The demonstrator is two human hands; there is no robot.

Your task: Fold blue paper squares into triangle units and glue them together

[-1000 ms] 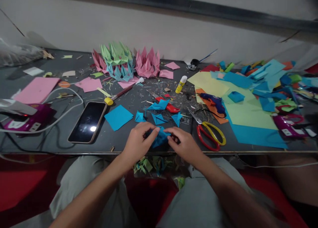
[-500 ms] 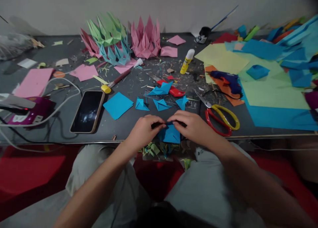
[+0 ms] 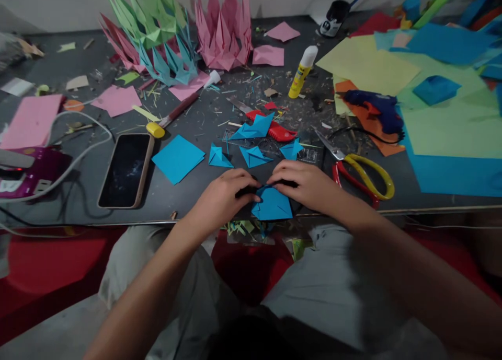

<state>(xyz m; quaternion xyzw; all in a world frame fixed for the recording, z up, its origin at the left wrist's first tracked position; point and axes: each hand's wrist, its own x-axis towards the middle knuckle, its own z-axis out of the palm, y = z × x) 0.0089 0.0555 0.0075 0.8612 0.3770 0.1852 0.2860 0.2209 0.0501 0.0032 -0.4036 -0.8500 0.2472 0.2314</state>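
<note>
My left hand (image 3: 223, 195) and my right hand (image 3: 308, 185) meet at the near edge of the dark table (image 3: 168, 193). Both pinch the top edge of a folded blue paper piece (image 3: 272, 206), which hangs down over the table's edge. Just beyond my hands lie three small folded blue triangles (image 3: 253, 155) and a flat blue paper square (image 3: 176, 159). A larger folded blue piece (image 3: 253, 129) rests on a red comb-like tool (image 3: 280, 134).
A phone (image 3: 124, 170) lies left of the blue square. Red and yellow scissors (image 3: 363, 174) lie right of my hands. A glue stick (image 3: 301, 72), pink, green and blue folded paper crowns (image 3: 176, 41), a blue glue gun (image 3: 378, 109) and coloured sheets (image 3: 443, 125) fill the far and right side.
The view has tilted down and closer to the table. The blue piece has turned from crumpled between my fingers to hanging flat below them at the table's edge.
</note>
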